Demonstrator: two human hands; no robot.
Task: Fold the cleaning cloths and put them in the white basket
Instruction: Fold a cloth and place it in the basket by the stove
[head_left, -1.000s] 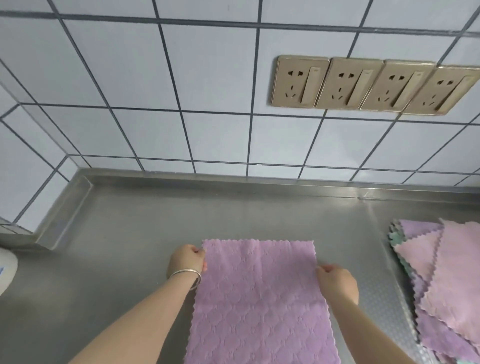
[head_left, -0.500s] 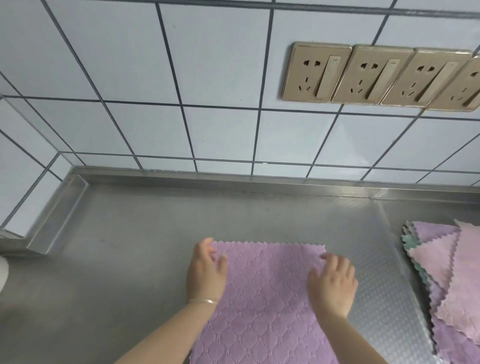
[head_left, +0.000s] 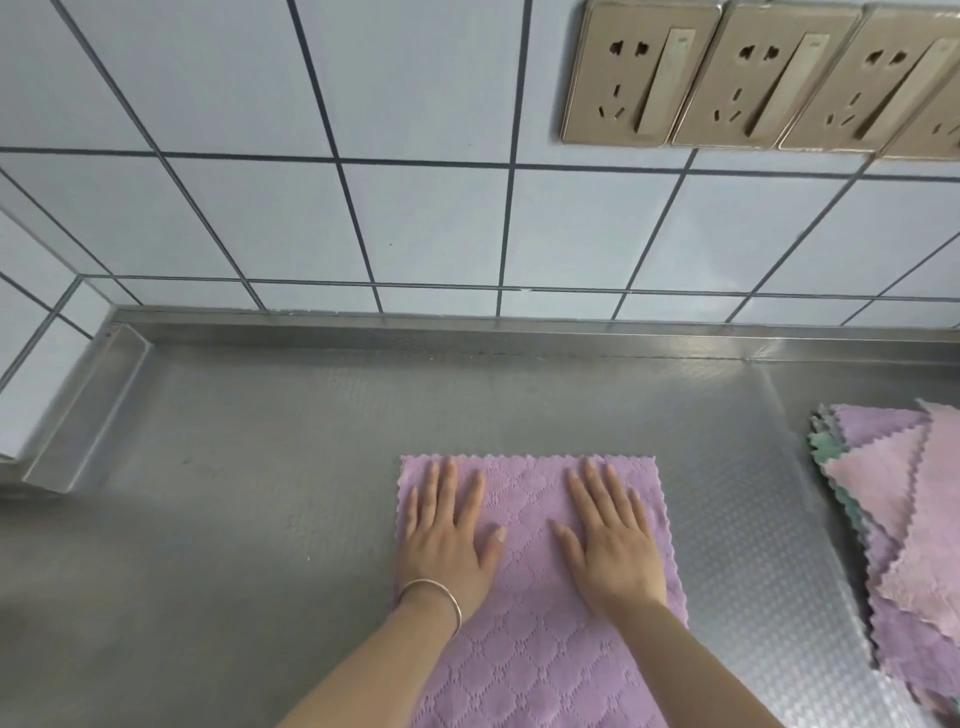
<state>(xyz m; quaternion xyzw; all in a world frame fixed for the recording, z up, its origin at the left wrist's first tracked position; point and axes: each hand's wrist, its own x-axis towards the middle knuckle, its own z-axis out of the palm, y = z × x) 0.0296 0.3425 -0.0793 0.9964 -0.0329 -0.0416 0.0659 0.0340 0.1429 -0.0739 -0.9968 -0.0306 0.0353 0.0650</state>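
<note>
Cloth (head_left: 535, 597) lies flat on the steel counter (head_left: 234, 519), near centre. Pile (head_left: 904, 519) of other cloths sits far right. My left hand (head_left: 447, 540) and right hand (head_left: 610, 540) press on the cloth, palms down, fingers spread, gripping nothing.

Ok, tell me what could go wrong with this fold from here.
1. Both hands, left hand and right hand, lie flat on the purple cloth; the smooth steel counter may let it slide and fold crooked.
2. The loose cloth pile sits close on the right and could get bumped.
3. The white basket is out of view.
</note>
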